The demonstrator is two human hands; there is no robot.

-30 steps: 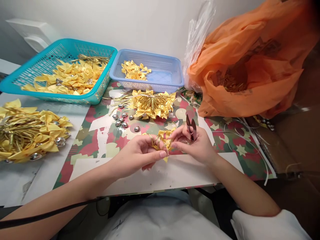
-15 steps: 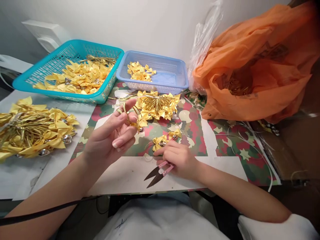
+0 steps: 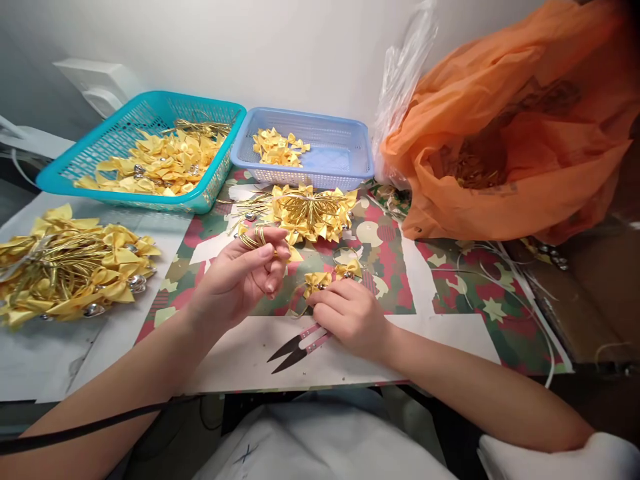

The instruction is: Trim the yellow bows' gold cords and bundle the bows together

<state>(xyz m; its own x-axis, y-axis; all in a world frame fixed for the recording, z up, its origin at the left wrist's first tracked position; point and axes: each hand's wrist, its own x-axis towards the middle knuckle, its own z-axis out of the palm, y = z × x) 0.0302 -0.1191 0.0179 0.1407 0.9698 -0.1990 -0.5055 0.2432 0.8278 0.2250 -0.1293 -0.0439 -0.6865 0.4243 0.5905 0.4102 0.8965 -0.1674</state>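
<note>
My left hand (image 3: 245, 280) is half closed, with gold cord loops (image 3: 253, 239) wound over its fingers. A yellow ribbon bow (image 3: 295, 254) shows just beyond its fingertips. My right hand (image 3: 353, 319) rests low over the table, fingers curled, fingertips against a yellow bow with small silver bells (image 3: 317, 283). Another belled bow (image 3: 349, 269) lies just behind it. Thread snips (image 3: 299, 347) with pink handles and dark, parted blades point left from under the right hand; whether the fingers grip them is hidden. A tied bundle of bows (image 3: 315, 212) lies beyond both hands.
A teal basket (image 3: 65, 189) of yellow bows stands back left, beside a blue basket (image 3: 340, 160) with fewer bows. A large bow bundle (image 3: 75, 267) lies left. An orange bag (image 3: 525, 213) and a clear plastic bag (image 3: 403, 87) are at right, near loose white cords (image 3: 545, 333).
My left hand has turned and its fingers have drawn closer together around the cords. The snips have shifted left, showing more of their handles; my right hand has moved slightly left.
</note>
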